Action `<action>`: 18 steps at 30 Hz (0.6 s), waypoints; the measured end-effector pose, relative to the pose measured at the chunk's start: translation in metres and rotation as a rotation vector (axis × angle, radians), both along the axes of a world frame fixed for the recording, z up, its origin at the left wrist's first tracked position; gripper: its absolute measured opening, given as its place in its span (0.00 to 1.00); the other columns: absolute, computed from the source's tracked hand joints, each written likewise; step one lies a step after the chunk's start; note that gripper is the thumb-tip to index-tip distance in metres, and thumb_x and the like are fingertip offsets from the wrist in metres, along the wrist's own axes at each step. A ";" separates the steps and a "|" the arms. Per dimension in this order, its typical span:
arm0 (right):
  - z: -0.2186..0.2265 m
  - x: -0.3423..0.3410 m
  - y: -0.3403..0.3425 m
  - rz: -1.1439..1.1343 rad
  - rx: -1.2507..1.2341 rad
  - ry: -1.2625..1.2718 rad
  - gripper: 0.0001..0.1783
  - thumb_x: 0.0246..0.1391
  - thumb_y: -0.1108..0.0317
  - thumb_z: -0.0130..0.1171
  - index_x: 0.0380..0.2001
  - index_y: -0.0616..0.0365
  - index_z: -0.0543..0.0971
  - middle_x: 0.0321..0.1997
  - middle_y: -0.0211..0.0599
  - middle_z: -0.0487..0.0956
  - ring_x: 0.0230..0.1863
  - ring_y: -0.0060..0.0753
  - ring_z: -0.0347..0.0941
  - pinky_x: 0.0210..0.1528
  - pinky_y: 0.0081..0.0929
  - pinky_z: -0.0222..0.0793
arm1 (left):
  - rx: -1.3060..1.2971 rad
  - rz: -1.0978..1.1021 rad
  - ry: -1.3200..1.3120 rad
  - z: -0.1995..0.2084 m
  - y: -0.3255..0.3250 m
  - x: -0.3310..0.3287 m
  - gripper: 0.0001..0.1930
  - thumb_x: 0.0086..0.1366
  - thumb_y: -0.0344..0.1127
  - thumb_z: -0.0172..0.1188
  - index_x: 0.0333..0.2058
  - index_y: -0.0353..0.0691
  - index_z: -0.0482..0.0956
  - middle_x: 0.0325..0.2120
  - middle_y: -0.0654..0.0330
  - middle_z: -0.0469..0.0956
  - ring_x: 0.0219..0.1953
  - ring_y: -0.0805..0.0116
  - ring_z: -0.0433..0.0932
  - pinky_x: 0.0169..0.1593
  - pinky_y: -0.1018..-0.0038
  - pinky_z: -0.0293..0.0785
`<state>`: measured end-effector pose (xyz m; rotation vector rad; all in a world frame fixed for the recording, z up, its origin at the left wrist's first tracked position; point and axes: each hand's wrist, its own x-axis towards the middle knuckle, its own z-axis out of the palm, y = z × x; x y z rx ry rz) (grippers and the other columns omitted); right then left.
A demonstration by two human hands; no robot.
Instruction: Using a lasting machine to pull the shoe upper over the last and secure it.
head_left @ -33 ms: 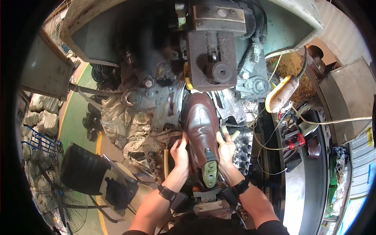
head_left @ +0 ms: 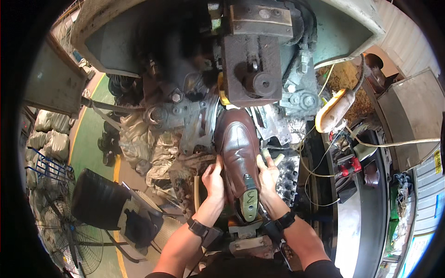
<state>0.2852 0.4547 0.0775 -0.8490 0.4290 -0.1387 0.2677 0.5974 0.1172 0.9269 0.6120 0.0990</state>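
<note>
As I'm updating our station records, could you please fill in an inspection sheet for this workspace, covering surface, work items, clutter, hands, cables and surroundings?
Surface: metal plate right of the shoe, covered in dark spots.
Work items: brown leather upper on a green last, toe toward the machine.
Clutter: crumpled pale bags left of the machine.
Hands: left hand and right hand hold the upper from opposite sides.
Cables: pale cable at right; thin wires loop nearby.
Surroundings: black-backed chair and fan at left.
</note>
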 end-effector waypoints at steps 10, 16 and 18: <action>0.024 0.000 0.011 -0.014 0.038 0.018 0.31 0.60 0.71 0.68 0.64 0.62 0.69 0.50 0.36 0.80 0.47 0.27 0.77 0.53 0.26 0.75 | -0.008 -0.006 0.044 -0.031 0.008 0.011 0.13 0.69 0.41 0.66 0.30 0.39 0.80 0.28 0.68 0.78 0.31 0.79 0.73 0.37 0.78 0.69; 0.044 0.004 0.017 -0.036 0.079 0.013 0.30 0.59 0.68 0.69 0.62 0.64 0.70 0.49 0.39 0.81 0.45 0.30 0.79 0.50 0.31 0.78 | 0.007 0.093 -0.107 -0.030 0.004 0.012 0.15 0.70 0.43 0.65 0.28 0.42 0.75 0.27 0.68 0.77 0.29 0.78 0.74 0.36 0.78 0.72; 0.055 0.003 0.020 -0.026 0.130 0.113 0.27 0.60 0.66 0.69 0.58 0.63 0.71 0.47 0.40 0.81 0.42 0.31 0.80 0.46 0.32 0.80 | -0.006 0.045 -0.133 -0.030 0.007 0.012 0.17 0.69 0.46 0.66 0.28 0.43 0.73 0.26 0.67 0.77 0.28 0.77 0.74 0.33 0.77 0.74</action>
